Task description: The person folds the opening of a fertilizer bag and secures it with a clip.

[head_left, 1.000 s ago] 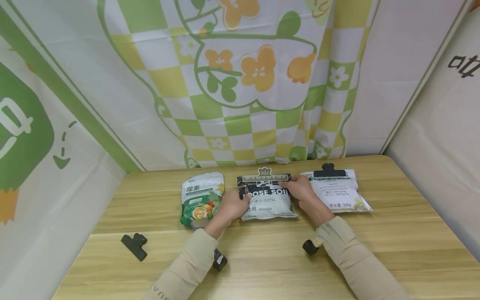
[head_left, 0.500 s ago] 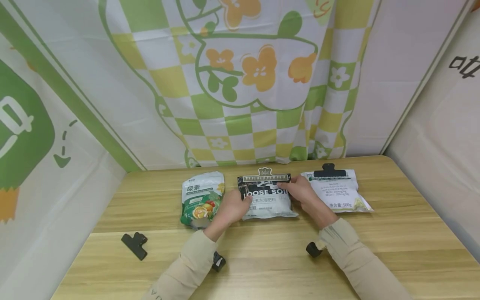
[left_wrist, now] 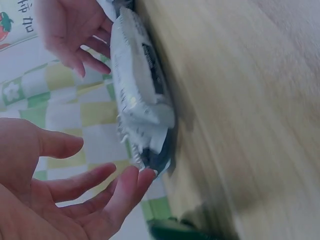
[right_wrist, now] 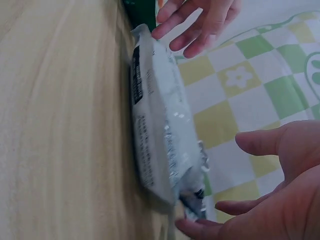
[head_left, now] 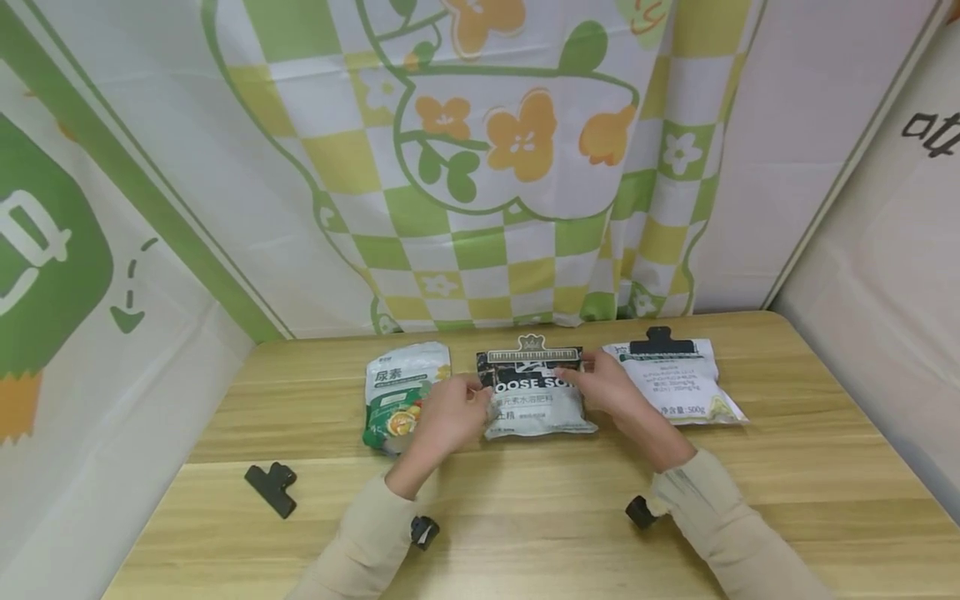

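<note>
A black-and-white bag labelled LOOSE SOIL [head_left: 536, 408] lies in the middle of the table's far part, with a patterned clip [head_left: 532, 354] along its top edge. At its left side is my left hand [head_left: 452, 412], thumb and fingers spread apart, fingertips right at the bag's edge in the left wrist view. My right hand [head_left: 611, 387] is at the bag's right side, its fingers extended and the thumb lifted off in the right wrist view. The bag's side edges are partly hidden behind the hands in the head view.
Left of the bag lies a green-and-white pouch [head_left: 397, 392]. To the right is a white bag [head_left: 675, 383] with a black clip [head_left: 660, 343] on top. Another black clip [head_left: 272, 489] lies at the left of the wooden table [head_left: 525, 525]. A patterned curtain [head_left: 487, 242] hangs behind.
My left hand has loosened from the bag's left side and drawn slightly left. The right hand's fingers have loosened too and its wrist has shifted right. The bag stays in place.
</note>
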A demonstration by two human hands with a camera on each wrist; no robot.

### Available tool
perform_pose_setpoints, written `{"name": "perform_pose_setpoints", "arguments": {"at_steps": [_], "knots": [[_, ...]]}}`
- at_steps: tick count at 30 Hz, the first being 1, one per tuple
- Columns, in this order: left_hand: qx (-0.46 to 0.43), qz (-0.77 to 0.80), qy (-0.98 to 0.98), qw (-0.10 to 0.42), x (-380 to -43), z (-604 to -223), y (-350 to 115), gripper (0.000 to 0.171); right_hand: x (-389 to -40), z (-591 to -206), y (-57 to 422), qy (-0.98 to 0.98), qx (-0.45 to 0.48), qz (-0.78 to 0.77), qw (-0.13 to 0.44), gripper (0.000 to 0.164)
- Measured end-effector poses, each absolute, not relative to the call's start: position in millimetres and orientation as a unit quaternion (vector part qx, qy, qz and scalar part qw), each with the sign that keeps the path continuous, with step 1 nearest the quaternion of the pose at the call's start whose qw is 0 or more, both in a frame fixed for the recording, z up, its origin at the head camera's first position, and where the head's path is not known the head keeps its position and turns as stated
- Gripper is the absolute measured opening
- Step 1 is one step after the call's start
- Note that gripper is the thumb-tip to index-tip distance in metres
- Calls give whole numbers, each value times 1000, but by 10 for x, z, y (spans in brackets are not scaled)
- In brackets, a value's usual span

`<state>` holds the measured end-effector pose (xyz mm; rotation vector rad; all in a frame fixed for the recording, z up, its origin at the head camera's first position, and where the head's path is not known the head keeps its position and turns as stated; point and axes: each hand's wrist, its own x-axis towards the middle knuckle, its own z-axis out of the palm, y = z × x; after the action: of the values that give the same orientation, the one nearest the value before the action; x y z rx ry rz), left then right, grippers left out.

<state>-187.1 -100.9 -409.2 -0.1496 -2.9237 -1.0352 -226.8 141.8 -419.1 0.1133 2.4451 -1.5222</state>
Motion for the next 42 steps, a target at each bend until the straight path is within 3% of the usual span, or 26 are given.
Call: {"name": "perform_pose_setpoints", "arguments": {"at_steps": [9,14,21,25,42], "knots": [[-18,-341,-938,53,-1831,-3845,-1287,57,-2139,-3976,1308,842,-16,-526,117,68],[-10,-362,-931,52,-1871,-3754,-1548,47,-2143,-3954,1237,819,-38,-560,119,59],[36,-369,-927,52,-1915,-3785,-1929,61,-2160,-3986,1084,783,-66,-603,142,49],[59,-361,-929,53,-1935,-3845,-2113,57,-2183,-4002,947,745,-69,-644,162,45],[107,-404,-907,-55,-1979,-4158,-2556,66,-2234,-4169,336,712,-86,-665,209,39]]}}
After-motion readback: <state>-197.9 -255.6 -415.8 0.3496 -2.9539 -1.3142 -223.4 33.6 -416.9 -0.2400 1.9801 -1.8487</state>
